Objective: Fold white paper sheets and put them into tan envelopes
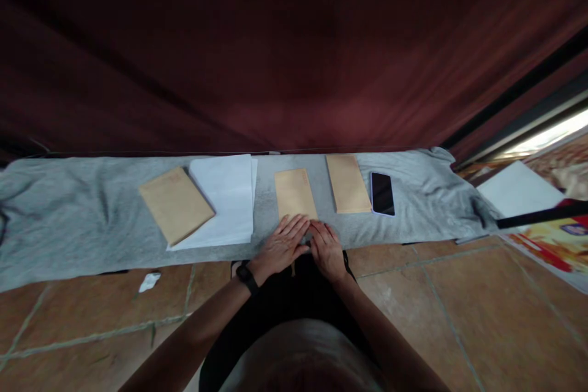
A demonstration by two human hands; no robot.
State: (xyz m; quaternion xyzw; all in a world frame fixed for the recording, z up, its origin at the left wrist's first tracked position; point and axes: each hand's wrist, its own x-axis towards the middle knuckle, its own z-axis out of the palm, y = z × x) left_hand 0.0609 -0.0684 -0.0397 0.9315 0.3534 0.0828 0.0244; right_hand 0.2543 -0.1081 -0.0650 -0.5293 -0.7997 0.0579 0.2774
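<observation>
A brown paper envelope (295, 192) lies flat on the grey cloth in front of me. Across its near end my left hand (285, 243) rests with the fingers stretched out and flat. My right hand (327, 249) is at the envelope's near right corner, fingertips close to those of the left and fingers laid out. Where the thumbs meet, the near edge of the envelope is hidden. Another stack of brown envelopes (348, 184) lies to the right, beside a phone (383, 193) with a dark screen.
Left of the hands, brown envelopes (177, 205) lie partly over white paper sheets (229, 196). The grey cloth (92, 214) covers a long narrow surface against a dark red curtain (285, 61). A crumpled white scrap (149, 282) is on the tiled floor (404, 306).
</observation>
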